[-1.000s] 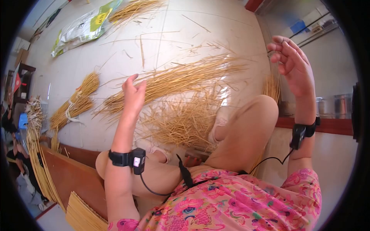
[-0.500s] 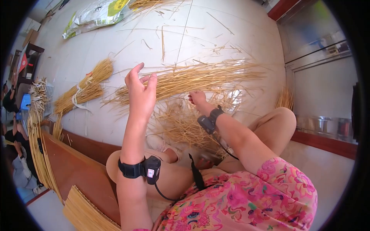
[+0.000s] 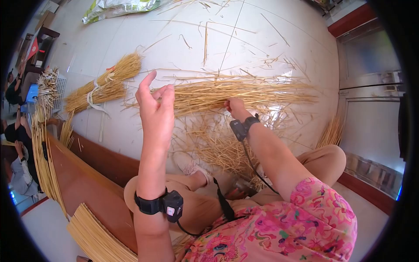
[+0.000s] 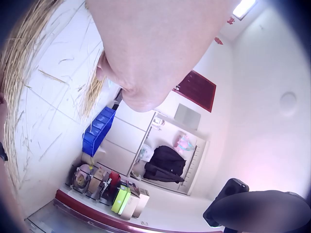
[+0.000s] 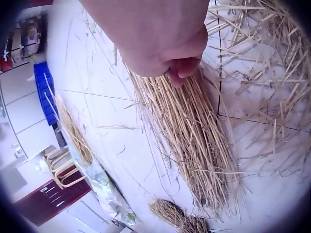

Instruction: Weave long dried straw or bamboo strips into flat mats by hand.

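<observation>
A long loose bundle of yellow straw (image 3: pixel 266 91) lies across the white floor in the head view. At its near edge the right hand (image 3: pixel 238 108) has curled fingers on some stalks; the right wrist view shows that hand (image 5: pixel 165 43) over the straw (image 5: pixel 187 121), its fingertips bent in at the stalks and partly hidden. The left hand (image 3: pixel 155 111) is held up in front of the bundle's left end, palm turned inward, thumb apart and fingers loosely bent, with nothing in it. In the left wrist view the hand (image 4: pixel 146 58) fills the top.
Bound straw bundles (image 3: pixel 104 85) with a white tie lie at the left. Loose scraps (image 3: pixel 222 146) cover the floor between the bundle and the feet. A brown board (image 3: pixel 87 183) and pale stalks (image 3: pixel 96 236) are at lower left; a plastic bag (image 3: pixel 120 8) lies at the far side.
The right hand has come down from its raised place at the right to the straw bundle's near edge. The left hand stays raised and empty; the head view has shifted.
</observation>
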Tool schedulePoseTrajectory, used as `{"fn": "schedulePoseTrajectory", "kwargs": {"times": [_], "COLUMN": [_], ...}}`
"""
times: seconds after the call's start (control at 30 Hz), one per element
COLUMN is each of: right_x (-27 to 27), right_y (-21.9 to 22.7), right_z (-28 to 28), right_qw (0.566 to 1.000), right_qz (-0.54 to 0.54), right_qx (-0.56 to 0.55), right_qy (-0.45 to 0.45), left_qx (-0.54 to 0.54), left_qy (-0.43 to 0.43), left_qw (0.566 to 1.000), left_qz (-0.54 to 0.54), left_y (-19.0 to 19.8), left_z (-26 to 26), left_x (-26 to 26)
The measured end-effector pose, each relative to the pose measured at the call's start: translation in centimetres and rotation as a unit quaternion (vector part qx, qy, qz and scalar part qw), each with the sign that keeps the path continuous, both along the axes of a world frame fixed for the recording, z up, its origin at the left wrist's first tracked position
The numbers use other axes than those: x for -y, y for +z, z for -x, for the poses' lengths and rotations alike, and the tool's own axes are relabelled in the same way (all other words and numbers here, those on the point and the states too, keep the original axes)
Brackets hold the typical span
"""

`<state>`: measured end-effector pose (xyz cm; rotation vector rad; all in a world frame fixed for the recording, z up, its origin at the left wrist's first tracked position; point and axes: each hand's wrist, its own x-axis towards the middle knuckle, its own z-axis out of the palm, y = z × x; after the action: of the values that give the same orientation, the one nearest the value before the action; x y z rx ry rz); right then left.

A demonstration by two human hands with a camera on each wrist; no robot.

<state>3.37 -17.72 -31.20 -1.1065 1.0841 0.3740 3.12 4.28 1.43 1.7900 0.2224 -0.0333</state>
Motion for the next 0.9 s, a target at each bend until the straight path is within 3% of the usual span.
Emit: {"fn": "schedulePoseTrajectory", "kwargs": {"times": [0.2, 0.3, 0.4, 0.5, 0.6, 0.67, 0.73, 0.9], "right_x": [0.1, 0.3, -0.3, -0.4, -0.2, -0.3, -0.9, -1.6], "right_y": [0.3, 0.3, 0.4, -0.4, -0.9, -0.5, 2.1, 10.5], "right_z": [0.1, -0.8, -1.4, -1.5, -0.8, 0.1, 0.8, 3.6], "right_qw": [0.999, 0.998, 0.994, 0.995, 0.994, 0.999, 0.999, 0.985], "right_qz": [-0.013, 0.030, 0.081, 0.072, 0.061, 0.004, -0.038, -0.147], "right_qx": [0.037, -0.009, -0.032, -0.046, -0.046, -0.009, 0.016, 0.080], "right_qy": [-0.025, 0.061, 0.068, 0.046, 0.083, 0.050, -0.013, -0.031], "left_qx": [0.009, 0.008, 0.012, 0.018, 0.013, 0.005, 0.000, -0.014], "left_qy": [0.009, 0.013, 0.020, 0.012, 0.017, 0.018, 0.010, -0.043], "left_qw": [1.000, 1.000, 1.000, 1.000, 1.000, 1.000, 1.000, 0.999], "left_qz": [0.007, 0.000, 0.004, 0.009, 0.007, 0.004, 0.001, -0.019], "left_y": [0.4, 0.6, 0.5, 0.3, 0.0, -0.2, -0.1, -0.7], "left_z": [0.8, 1.5, 1.4, 0.8, 0.3, 0.1, -0.1, -0.1], "left_x": [1.2, 1.0, 0.6, 0.4, 0.5, 0.5, 0.8, 2.2]}}
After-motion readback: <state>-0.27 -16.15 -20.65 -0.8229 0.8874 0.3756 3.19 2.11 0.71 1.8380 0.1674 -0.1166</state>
